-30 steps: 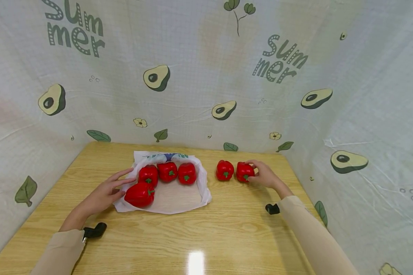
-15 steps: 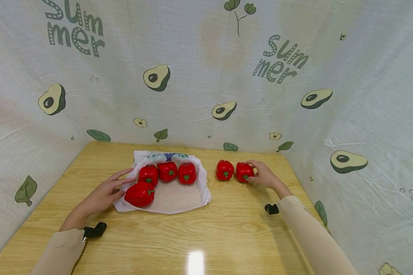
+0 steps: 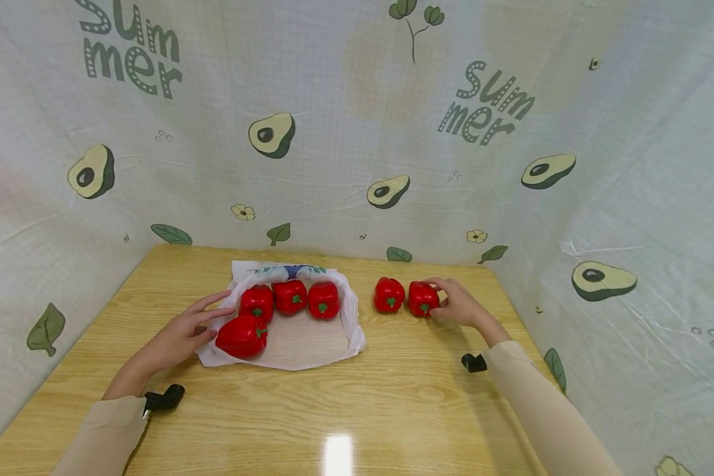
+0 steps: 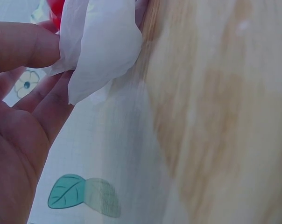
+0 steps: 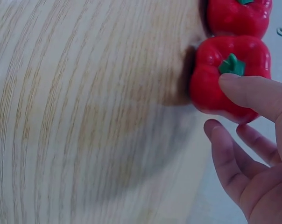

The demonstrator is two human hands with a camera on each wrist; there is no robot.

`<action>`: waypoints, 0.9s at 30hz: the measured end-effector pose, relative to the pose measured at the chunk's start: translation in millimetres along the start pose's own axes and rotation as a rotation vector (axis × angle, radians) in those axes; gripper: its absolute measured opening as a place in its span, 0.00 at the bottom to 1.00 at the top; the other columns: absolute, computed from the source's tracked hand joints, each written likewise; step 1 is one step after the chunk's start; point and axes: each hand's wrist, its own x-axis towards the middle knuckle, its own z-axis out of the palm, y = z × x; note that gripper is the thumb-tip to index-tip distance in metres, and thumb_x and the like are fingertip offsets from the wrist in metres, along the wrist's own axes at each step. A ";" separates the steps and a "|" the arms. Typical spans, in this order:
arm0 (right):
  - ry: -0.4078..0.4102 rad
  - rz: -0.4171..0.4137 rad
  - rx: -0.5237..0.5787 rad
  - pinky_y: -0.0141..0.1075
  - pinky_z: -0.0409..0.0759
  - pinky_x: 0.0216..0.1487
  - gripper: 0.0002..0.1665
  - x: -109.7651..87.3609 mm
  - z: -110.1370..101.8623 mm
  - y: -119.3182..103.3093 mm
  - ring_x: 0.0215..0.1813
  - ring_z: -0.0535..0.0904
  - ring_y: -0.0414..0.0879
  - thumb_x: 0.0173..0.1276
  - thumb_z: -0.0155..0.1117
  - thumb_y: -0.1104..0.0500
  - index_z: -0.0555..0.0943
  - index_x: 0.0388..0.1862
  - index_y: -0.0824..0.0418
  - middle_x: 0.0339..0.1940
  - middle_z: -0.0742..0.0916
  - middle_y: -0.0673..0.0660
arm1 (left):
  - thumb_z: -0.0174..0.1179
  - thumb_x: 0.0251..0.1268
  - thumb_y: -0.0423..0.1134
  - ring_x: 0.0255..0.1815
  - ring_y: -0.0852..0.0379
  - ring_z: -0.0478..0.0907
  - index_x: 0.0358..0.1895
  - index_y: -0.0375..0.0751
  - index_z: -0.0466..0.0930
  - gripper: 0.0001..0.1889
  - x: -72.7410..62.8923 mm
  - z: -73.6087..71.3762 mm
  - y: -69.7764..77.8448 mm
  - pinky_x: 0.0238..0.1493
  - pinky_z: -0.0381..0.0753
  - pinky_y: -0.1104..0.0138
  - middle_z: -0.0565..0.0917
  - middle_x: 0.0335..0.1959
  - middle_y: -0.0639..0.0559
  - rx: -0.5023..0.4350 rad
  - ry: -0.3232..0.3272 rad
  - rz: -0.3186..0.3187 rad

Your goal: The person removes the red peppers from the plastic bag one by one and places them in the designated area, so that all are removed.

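In the head view, my left hand [image 3: 178, 338] is at the left edge of a white plastic bag [image 3: 309, 340] laid open on its side. The left wrist view shows its thumb and fingers pinching the bag's thin edge [image 4: 103, 42]. A red bell pepper [image 3: 240, 336] lies on its side near the thumb, and several others, including one at the bag's right [image 3: 324, 301], sit inside with green stems showing. Over on the right, my right hand [image 3: 459, 306] holds a red bell pepper [image 5: 211, 84], thumb beside its stem. Another bell pepper [image 3: 389, 295] stands close to its left.
A light wooden table [image 3: 262, 416] carries everything. Behind and along both sides hangs a pale cloth [image 3: 333, 145] printed with avocados and leaves. Black wrist devices stick out inward from both sleeves, one at the left [image 3: 165, 398] and one at the right [image 3: 473, 362].
My right wrist and thumb have shifted very slightly to the right against the bell pepper. The left hand, the bag and the other bell peppers hold their places.
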 end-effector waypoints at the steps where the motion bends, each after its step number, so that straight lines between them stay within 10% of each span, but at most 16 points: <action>1: -0.002 -0.005 -0.002 0.53 0.87 0.54 0.44 -1.7 -0.9 -1.0 0.46 0.87 0.58 0.66 0.77 0.67 0.70 0.78 0.63 0.64 0.76 0.75 | 0.65 0.66 0.18 0.75 0.30 0.63 0.71 0.39 0.80 0.30 0.3 0.1 -0.2 0.58 0.72 0.83 0.65 0.81 0.36 -0.001 -0.002 -0.001; 9: 0.036 -0.058 -0.051 0.60 0.84 0.57 0.41 -11.8 -10.2 -15.3 0.58 0.80 0.70 0.67 0.77 0.66 0.72 0.77 0.64 0.67 0.76 0.73 | 0.64 0.66 0.18 0.74 0.31 0.64 0.70 0.38 0.81 0.29 -0.3 -0.3 -1.9 0.57 0.73 0.82 0.65 0.81 0.36 0.019 0.003 0.016; 27: 0.079 -0.245 -0.108 0.54 0.85 0.54 0.38 -1.9 2.6 -106.8 0.55 0.81 0.59 0.65 0.81 0.62 0.77 0.73 0.59 0.64 0.81 0.63 | 0.65 0.65 0.18 0.74 0.32 0.63 0.70 0.39 0.80 0.30 -0.6 1.0 -2.3 0.58 0.73 0.82 0.65 0.81 0.37 0.012 0.007 0.025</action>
